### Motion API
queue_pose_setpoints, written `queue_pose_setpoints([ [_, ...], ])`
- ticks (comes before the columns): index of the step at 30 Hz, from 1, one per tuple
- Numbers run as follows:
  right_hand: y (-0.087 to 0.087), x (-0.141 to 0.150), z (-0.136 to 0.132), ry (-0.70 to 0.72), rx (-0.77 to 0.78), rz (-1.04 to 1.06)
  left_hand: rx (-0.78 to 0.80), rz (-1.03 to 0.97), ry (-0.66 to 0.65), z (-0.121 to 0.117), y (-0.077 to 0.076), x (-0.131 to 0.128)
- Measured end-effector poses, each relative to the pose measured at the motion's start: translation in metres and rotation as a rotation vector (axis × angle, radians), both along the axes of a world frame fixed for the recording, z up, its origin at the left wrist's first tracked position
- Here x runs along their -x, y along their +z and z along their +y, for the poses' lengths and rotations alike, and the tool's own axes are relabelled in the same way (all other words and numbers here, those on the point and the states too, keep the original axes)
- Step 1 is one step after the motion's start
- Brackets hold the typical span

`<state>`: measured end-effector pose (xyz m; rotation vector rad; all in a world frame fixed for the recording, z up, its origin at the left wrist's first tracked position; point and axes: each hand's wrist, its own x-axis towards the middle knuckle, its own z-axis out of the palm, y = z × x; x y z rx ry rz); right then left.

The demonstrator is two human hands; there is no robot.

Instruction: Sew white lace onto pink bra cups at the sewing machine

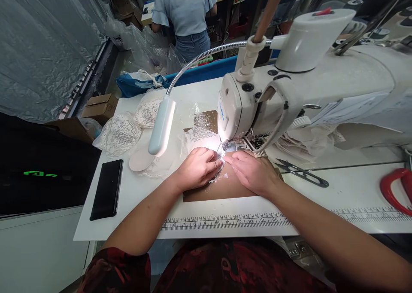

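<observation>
Under the head of a white sewing machine (pixel 236 106), a piece of white lace fabric (pixel 201 135) lies by the needle, brightly lit. My left hand (pixel 200 167) presses on it from the left, fingers curled together with the fabric's edge beneath them. From the right, my right hand (pixel 249 169) holds its fingertips pinched at the same edge, close to the needle. Both hands rest over a brown sheet (pixel 225 192) on the white table (pixel 151 211). The fingers and glare hide the exact stitching spot.
A lamp (pixel 162 125) on a bendable neck hangs left of the needle. Lace cups (pixel 117 134) and a black phone (pixel 107 190) lie left. Thread snips (pixel 302 173), red handles (pixel 386 187) and stacked fabric pieces (pixel 299 142) are right. A person (pixel 185 13) stands beyond.
</observation>
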<state>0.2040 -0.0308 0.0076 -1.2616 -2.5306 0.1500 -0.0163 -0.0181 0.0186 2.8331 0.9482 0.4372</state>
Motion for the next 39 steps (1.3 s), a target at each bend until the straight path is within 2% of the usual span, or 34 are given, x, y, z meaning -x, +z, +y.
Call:
queue_pose_setpoints([
  [6, 0.006, 0.005, -0.001, -0.009, 0.01, -0.056, -0.006, 0.022, -0.034, 0.001, 0.004, -0.002],
  [19, 0.003, 0.002, 0.0, -0.026, -0.023, -0.1, 0.033, 0.025, 0.072, -0.006, 0.004, -0.013],
  [24, 0.003, 0.004, 0.003, -0.105, -0.021, -0.1, 0.003, 0.05, 0.083, -0.004, 0.001, -0.015],
  [31, 0.002, 0.002, 0.001, -0.191, -0.015, -0.123, 0.005, -0.008, 0.034, -0.003, 0.001, -0.007],
  [39, 0.006, 0.0, 0.001, -0.123, -0.02, -0.038, 0.014, -0.047, -0.026, -0.002, -0.002, -0.004],
])
